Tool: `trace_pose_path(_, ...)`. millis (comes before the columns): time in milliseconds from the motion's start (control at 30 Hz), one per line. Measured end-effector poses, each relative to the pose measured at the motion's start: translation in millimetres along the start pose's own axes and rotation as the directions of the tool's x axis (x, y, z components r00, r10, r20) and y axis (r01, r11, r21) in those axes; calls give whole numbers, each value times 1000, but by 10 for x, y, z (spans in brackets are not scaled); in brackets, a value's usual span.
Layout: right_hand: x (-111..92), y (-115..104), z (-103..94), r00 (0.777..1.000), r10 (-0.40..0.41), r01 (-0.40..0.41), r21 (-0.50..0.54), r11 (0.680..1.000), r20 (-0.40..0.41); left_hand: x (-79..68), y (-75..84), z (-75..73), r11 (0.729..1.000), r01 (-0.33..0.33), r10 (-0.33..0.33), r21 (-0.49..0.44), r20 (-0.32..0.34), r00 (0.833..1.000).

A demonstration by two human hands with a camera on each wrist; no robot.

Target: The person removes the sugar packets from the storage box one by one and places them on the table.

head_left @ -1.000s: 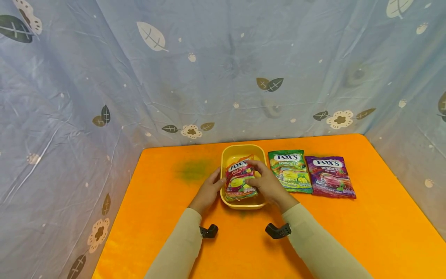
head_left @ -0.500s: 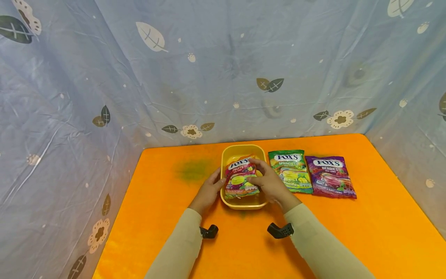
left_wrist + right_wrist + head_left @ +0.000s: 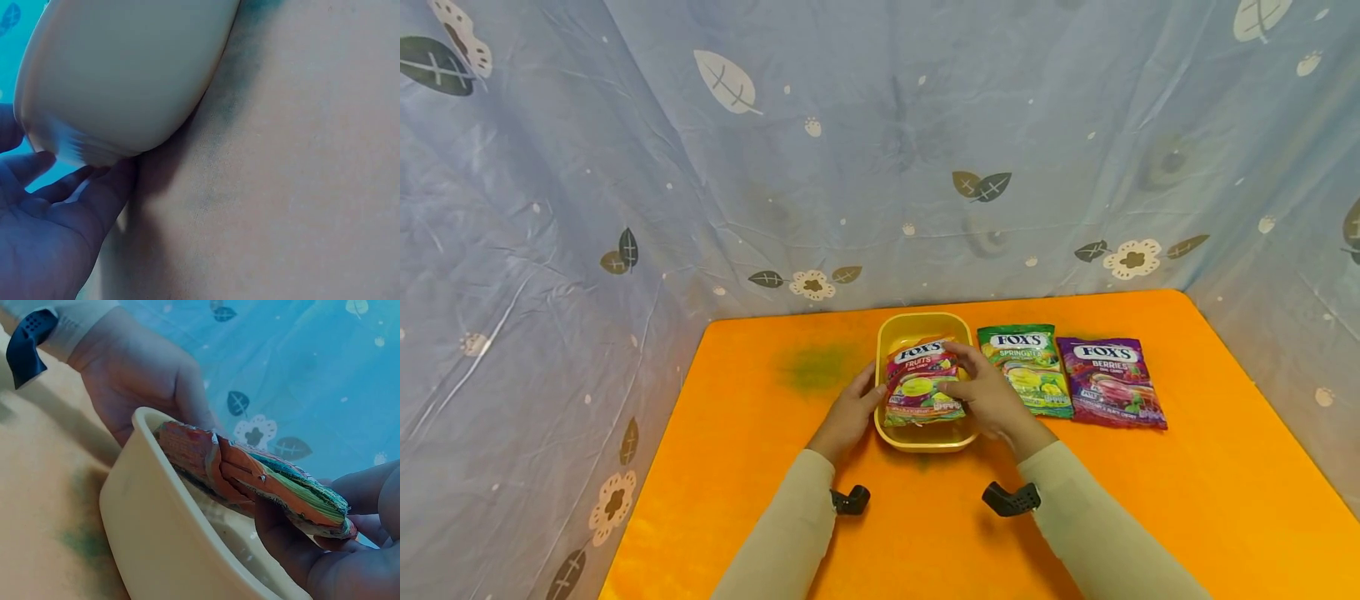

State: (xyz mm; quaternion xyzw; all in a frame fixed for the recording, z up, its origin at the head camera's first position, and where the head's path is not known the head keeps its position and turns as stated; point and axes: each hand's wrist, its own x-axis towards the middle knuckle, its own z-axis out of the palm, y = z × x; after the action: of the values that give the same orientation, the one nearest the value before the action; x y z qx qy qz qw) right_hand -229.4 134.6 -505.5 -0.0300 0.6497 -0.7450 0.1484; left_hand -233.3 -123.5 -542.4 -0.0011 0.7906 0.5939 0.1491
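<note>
A red bag of Fox's Fruits candy (image 3: 919, 389) lies tilted over the inside of a yellow plastic tub (image 3: 925, 447). My right hand (image 3: 992, 402) pinches the bag by its right side, thumb on the printed front and fingers round the far edge. From the right wrist view, the candy bag (image 3: 244, 475) slants up out of the tub beside its rim. My left hand (image 3: 847, 410) grips the tub's left wall, thumb over the rim near the bag. In the left wrist view, the fingers (image 3: 109, 194) reach along the outside of the tub (image 3: 137, 69).
Just right of the tub, a green Fox's Spring Tea candy bag (image 3: 1028, 375) lies flat, partly behind my right hand. Beside it is a purple Fox's Berries candy bag (image 3: 1112, 383). The orange tabletop (image 3: 760, 417) meets a patterned blue-grey curtain (image 3: 850, 167) at the back.
The red candy bag has shifted slightly right and its front faces up more squarely. My right hand has moved a little right with it, while the left hand stays on the tub.
</note>
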Motion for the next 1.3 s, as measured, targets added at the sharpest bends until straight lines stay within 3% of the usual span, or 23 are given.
trace_pose_path(500, -130, -36, -238, 999, -41, 42, 49, 998, -21, -1, -4, 12, 1000, -21, 21, 13, -5, 1000)
trace_pose_path(800, -209, -26, -353, 995, -89, 93, 104, 990, -39, -7, 10, 1, 1000, 11, -11, 2, -1, 1000)
trace_pose_path(1300, -471, -5, -618, 992, -103, 111, 124, 986, -70, -5, 2, -28, 1000, -3, 4, -4, 18, 1000)
